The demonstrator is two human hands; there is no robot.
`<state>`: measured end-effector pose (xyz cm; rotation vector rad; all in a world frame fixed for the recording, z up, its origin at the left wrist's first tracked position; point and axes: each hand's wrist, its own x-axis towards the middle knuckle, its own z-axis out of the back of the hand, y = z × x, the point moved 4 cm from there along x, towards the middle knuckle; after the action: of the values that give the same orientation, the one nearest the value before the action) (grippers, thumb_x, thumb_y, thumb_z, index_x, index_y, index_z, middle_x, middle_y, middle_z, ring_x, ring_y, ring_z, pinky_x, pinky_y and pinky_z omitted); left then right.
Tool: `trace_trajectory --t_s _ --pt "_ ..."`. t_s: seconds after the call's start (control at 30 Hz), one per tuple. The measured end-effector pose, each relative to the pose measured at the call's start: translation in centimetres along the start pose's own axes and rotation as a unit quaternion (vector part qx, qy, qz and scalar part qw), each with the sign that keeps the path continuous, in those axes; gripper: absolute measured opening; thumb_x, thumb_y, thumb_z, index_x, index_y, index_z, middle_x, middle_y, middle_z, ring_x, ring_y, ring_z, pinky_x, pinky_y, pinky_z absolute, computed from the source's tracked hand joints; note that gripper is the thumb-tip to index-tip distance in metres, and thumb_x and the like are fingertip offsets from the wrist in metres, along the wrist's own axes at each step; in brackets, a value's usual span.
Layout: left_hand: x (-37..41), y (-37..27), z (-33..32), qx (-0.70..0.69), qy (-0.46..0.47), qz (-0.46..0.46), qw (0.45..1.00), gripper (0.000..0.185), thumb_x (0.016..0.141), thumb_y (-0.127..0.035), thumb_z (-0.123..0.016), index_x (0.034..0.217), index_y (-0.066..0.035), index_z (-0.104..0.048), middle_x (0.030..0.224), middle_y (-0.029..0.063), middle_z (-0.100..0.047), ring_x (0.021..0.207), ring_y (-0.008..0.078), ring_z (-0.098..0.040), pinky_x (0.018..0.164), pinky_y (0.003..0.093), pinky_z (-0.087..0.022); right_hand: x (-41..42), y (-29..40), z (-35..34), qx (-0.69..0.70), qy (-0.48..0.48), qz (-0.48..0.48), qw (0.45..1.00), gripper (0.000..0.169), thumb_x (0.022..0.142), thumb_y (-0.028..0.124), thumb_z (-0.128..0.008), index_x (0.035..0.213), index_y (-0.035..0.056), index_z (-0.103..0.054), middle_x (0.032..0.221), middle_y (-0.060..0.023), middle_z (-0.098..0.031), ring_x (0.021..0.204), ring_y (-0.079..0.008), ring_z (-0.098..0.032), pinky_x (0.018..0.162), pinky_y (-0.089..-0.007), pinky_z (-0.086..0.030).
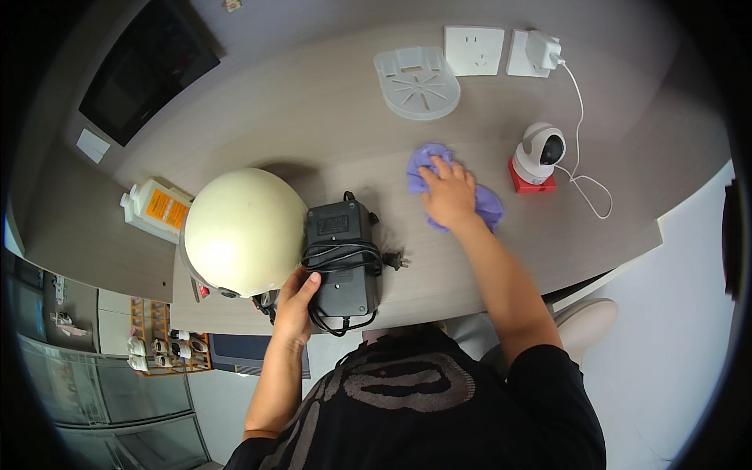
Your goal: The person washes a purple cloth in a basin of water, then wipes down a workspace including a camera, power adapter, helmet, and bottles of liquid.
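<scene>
My right hand (pixel 450 192) presses a crumpled purple cloth (pixel 489 207) onto the wood-grain tabletop (pixel 364 167), fingers spread over it. My left hand (pixel 297 305) grips the lower left side of a black power adapter (pixel 342 291), its thumb on the top face and its other fingers hidden. A black cord is looped around the adapter, and its plug (pixel 395 260) sticks out to the right. Directly left of the adapter sits a cream-coloured helmet (pixel 245 230), close to my left fingers.
A white camera (pixel 539 154) stands on a red box (pixel 531 181) at the right, its cable running to a wall charger (pixel 541 50). A clear plastic holder (pixel 418 83) is on the wall. White jugs (pixel 154 207) stand behind the helmet. A stool (pixel 587 320) is at the lower right.
</scene>
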<state>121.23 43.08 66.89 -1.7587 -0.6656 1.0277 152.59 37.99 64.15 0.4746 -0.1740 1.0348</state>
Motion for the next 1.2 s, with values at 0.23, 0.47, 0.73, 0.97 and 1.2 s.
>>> trace_trajectory --t_s 0.23,0.47,0.73,0.97,1.2 --pt "1.0 -0.8 -0.9 0.005 0.058 0.049 0.997 0.06 0.078 -0.023 -0.072 0.121 0.009 -0.045 0.114 0.0155 -0.056 0.106 0.0236 -0.052 0.096 0.0337 -0.038 -2.4 5.2 -0.4 0.046 -0.001 0.071 0.996 0.047 0.072 0.022 -0.066 0.118 0.0175 -0.059 0.129 -0.0033 -0.048 0.12 -0.0284 -0.039 0.1 -0.0445 -0.03" --pt "1.5 -0.8 -4.9 0.0 0.064 0.019 0.998 0.065 0.071 -0.01 -0.074 0.127 -0.001 -0.042 0.116 0.0128 -0.056 0.109 0.0238 -0.052 0.097 0.0356 -0.039 -2.5 5.0 -0.4 0.035 0.004 0.082 0.996 0.048 0.069 0.02 -0.066 0.116 0.0157 -0.059 0.13 -0.0051 -0.046 0.12 -0.03 -0.038 0.099 -0.0466 -0.029" --pt "2.2 0.9 -5.5 -0.036 0.069 0.034 0.996 0.057 0.071 -0.012 -0.068 0.122 -0.002 -0.047 0.109 0.0123 -0.059 0.095 0.024 -0.06 0.084 0.0366 -0.051 -2.0 3.3 0.6 0.173 -0.068 0.099 0.978 0.043 0.065 0.008 -0.065 0.107 0.0161 -0.064 0.119 -0.0044 -0.053 0.103 -0.0288 -0.049 0.087 -0.0391 -0.042" --pt "-0.1 2.7 -2.9 -0.154 0.068 0.075 0.983 0.059 0.066 -0.02 -0.066 0.119 0.002 -0.049 0.106 0.015 -0.061 0.092 0.0268 -0.062 0.081 0.0374 -0.053 4.0 -5.9 1.8 -0.078 -0.009 -0.179 0.981 0.031 0.075 0.019 -0.059 0.104 0.0144 -0.065 0.116 -0.0033 -0.055 0.108 -0.0278 -0.045 0.084 -0.0458 -0.038" --pt "-4.7 2.6 0.9 -0.157 -0.022 0.017 0.987 0.063 0.06 -0.02 -0.062 0.118 0.002 -0.05 0.102 0.0162 -0.062 0.089 0.0298 -0.062 0.078 0.0389 -0.054 3.9 5.8 -4.1 0.077 0.033 0.066 0.994 0.025 0.076 0.017 -0.056 0.097 0.0199 -0.069 0.114 0.0032 -0.058 0.112 -0.0201 -0.045 0.091 -0.0396 -0.034"
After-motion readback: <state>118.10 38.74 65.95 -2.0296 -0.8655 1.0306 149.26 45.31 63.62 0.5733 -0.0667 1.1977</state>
